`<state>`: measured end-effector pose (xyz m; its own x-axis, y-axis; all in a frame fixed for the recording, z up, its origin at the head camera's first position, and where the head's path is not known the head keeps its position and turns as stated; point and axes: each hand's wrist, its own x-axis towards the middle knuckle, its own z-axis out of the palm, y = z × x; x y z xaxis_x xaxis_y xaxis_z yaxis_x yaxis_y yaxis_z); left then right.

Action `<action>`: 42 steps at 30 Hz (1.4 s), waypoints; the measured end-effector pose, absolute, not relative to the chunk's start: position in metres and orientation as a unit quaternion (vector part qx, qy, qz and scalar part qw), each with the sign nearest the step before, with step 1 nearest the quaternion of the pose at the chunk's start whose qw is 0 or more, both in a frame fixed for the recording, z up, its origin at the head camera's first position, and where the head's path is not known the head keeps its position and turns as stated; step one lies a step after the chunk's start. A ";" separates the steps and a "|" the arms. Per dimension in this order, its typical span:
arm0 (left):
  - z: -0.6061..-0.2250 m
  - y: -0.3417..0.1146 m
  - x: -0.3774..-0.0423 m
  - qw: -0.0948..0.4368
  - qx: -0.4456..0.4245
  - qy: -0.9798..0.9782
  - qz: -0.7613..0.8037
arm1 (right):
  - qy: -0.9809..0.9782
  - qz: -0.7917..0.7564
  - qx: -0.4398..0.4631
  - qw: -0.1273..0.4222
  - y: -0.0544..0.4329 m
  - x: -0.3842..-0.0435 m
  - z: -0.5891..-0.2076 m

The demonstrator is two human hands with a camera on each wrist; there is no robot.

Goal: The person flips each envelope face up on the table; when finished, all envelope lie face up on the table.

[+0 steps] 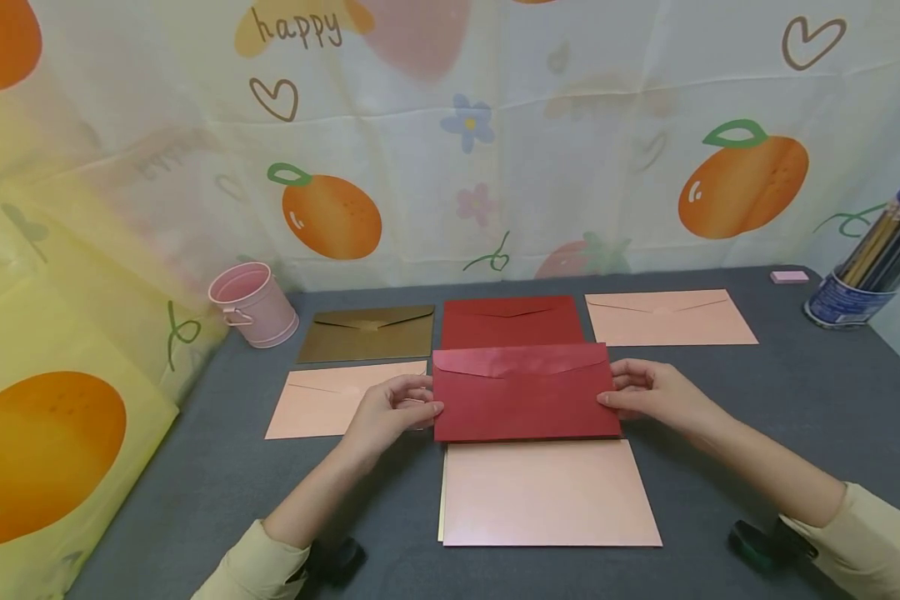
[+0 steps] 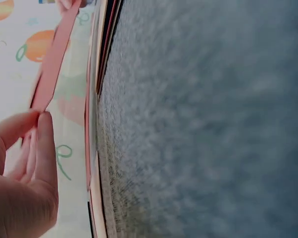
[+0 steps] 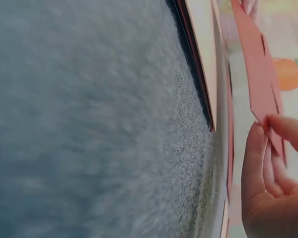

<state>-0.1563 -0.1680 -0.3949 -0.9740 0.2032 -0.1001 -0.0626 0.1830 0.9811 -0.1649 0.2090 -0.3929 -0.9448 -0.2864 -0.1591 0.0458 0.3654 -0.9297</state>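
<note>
Both hands hold a red envelope [image 1: 525, 400] by its short sides, flap side up, raised above the table. My left hand [image 1: 396, 408] pinches its left edge between thumb and fingers; the left wrist view shows this hand [image 2: 27, 168] gripping the envelope's end [image 2: 52, 64]. At the right edge my right hand [image 1: 656, 392] pinches it the same way, seen up close in the right wrist view as a hand [image 3: 275, 183] on the envelope [image 3: 260, 74]. Below the held envelope lies a stack with a pale pink envelope [image 1: 551, 500] on top, its upper part hidden.
Behind lies another red envelope [image 1: 513, 321], between a brown-gold envelope [image 1: 367, 337] and a pink envelope [image 1: 671, 318]. One more pink envelope [image 1: 311, 404] lies partly under the left hand. A pink bucket [image 1: 255, 308], a pencil jar [image 1: 855, 287] and an eraser [image 1: 789, 277] stand farther back.
</note>
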 end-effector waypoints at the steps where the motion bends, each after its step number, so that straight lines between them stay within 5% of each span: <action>1: -0.396 -0.168 -0.158 0.101 0.039 0.760 0.640 | 0.814 -0.557 -0.067 0.152 0.207 -0.168 -0.394; 32: -0.399 -0.163 -0.167 0.068 0.038 0.848 0.524 | 0.900 -0.416 -0.072 0.111 0.200 -0.183 -0.393; 42: -0.389 -0.163 -0.143 0.065 0.151 0.842 0.515 | 0.897 -0.409 -0.168 0.023 0.207 -0.158 -0.390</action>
